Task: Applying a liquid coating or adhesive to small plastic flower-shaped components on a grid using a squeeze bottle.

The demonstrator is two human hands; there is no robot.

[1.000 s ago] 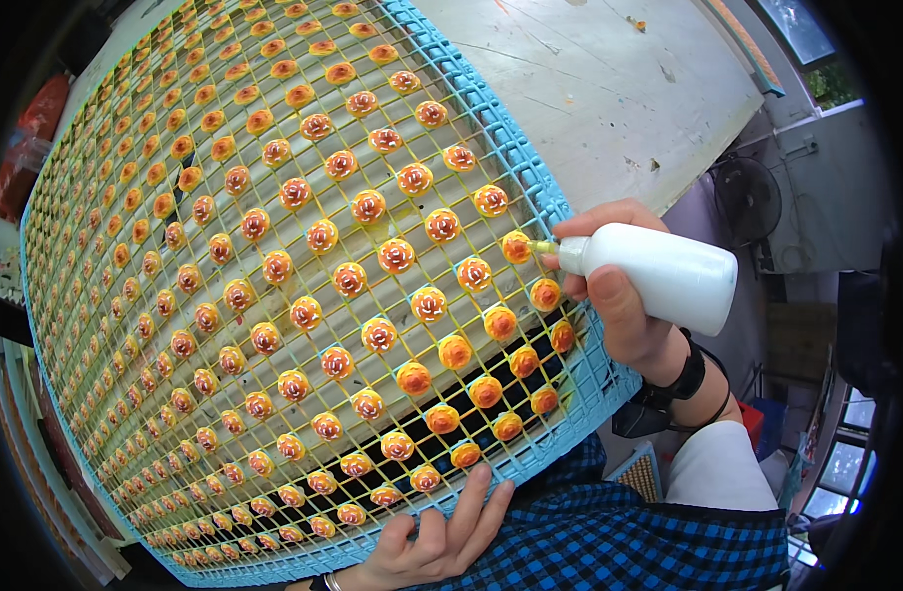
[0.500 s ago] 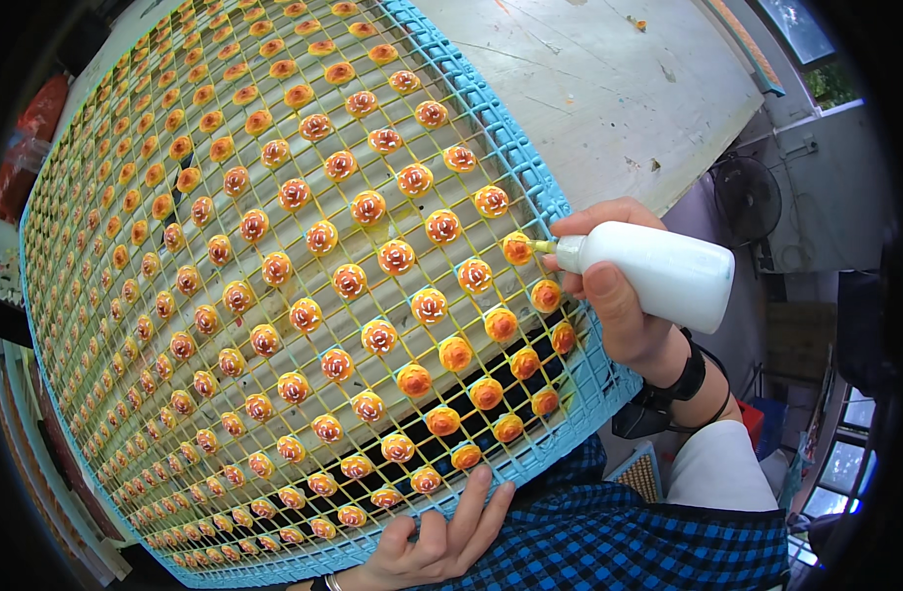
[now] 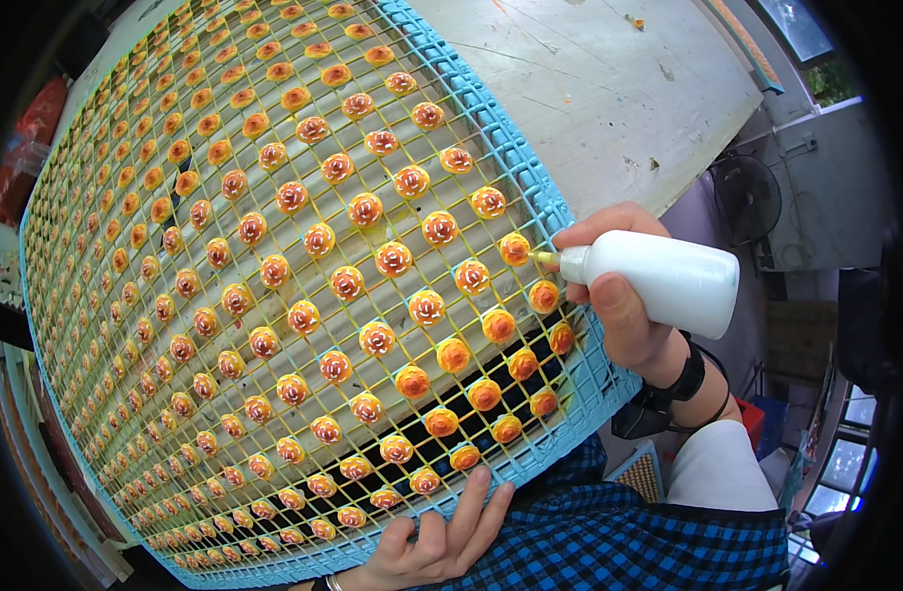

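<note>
A white squeeze bottle (image 3: 668,281) is gripped in my right hand (image 3: 624,315), its thin yellowish nozzle pointing left at an orange flower-shaped piece (image 3: 514,249) close to the tray's right edge. Rows of such pieces sit on the yellow wire grid of a large tray with a light blue rim (image 3: 510,153). Many, like this flower piece (image 3: 393,259), bear white petal strokes; several near the lower right corner, such as this plain one (image 3: 453,355), are orange and yellow only. At the near edge my left hand (image 3: 436,542) holds the rim, fingertips over it, thumb hidden.
Beneath the tray lies a pale worktop (image 3: 609,89) with stains and scratches, reaching to the far right. A black fan (image 3: 747,197) stands beyond its right edge. Blue-and-black checked cloth (image 3: 589,537) covers my lap, and a smaller tray of pieces (image 3: 640,475) sits low beside it.
The bottle has tilted slightly and shifted a little right and down; its nozzle stays by the same flower piece. The tray has shifted very slightly left. My left hand keeps its place.
</note>
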